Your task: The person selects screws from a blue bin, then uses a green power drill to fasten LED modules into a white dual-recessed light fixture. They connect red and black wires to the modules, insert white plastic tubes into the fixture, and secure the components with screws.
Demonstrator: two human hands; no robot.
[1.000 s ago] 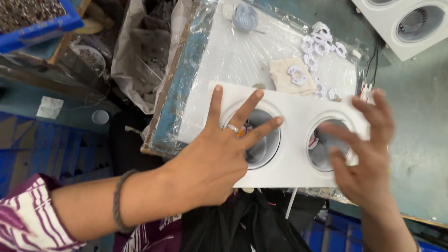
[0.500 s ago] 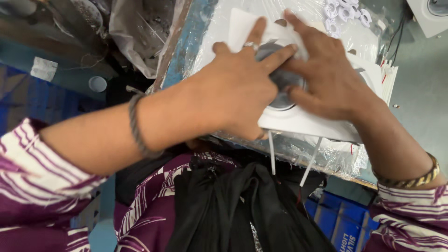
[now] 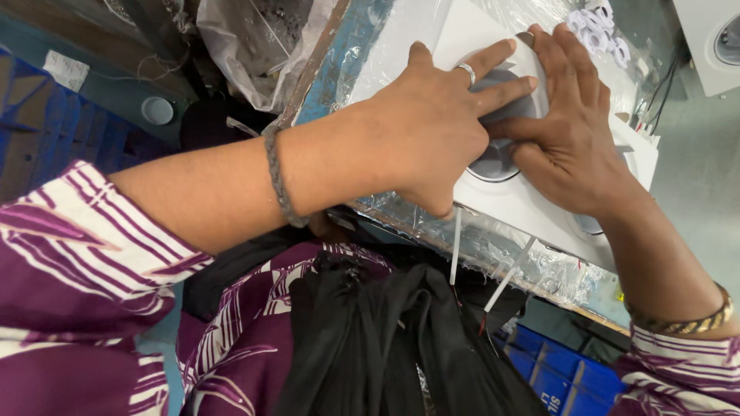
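A white rectangular double-light housing [image 3: 532, 212] lies on a plastic-wrapped board [image 3: 493, 250]. My left hand [image 3: 435, 131], a ring on one finger, presses flat over the grey round fitting [image 3: 497, 158] in the housing's near opening. My right hand [image 3: 570, 131] lies flat beside it, fingers spread over the same fitting and touching the left fingers. Two thin white wires [image 3: 456, 246] hang from the housing's front edge. The second opening is mostly hidden under my right wrist.
Small white ring parts [image 3: 597, 27] lie at the board's far edge. Another white light housing [image 3: 713, 42] sits top right. A clear plastic bag [image 3: 262, 38] hangs at the upper left. Blue crates [image 3: 563, 370] stand below; black fabric [image 3: 385, 339] lies on my lap.
Both hands came together from separate openings onto the near fitting. The view has dropped closer, and the hands have shifted a little further up the housing.
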